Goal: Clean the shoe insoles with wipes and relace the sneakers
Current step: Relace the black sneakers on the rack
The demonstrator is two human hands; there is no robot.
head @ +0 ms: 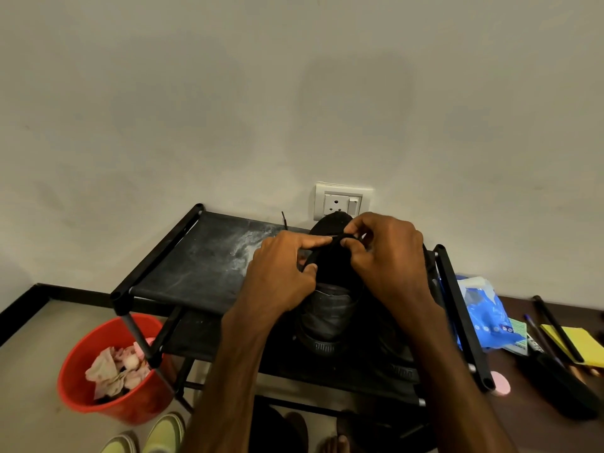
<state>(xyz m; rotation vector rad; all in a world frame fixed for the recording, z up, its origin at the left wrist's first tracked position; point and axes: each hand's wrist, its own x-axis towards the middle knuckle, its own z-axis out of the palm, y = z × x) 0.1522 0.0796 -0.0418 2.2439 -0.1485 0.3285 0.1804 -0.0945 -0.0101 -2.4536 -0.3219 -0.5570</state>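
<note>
Left grip (281, 273) and right grip (389, 256) are both pinched around a black lace (340, 237), held just above a black sneaker (330, 308) set on a shoe rack (202, 266). A red bucket (81, 387) is seen beside it.

Just one head cam, looking forward and down, close over the black shoe rack (183, 256) against the wall (228, 93).

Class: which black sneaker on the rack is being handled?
The sneaker between the left hand and right hand, its lace pinched; the other sneaker lies unheld.
</note>
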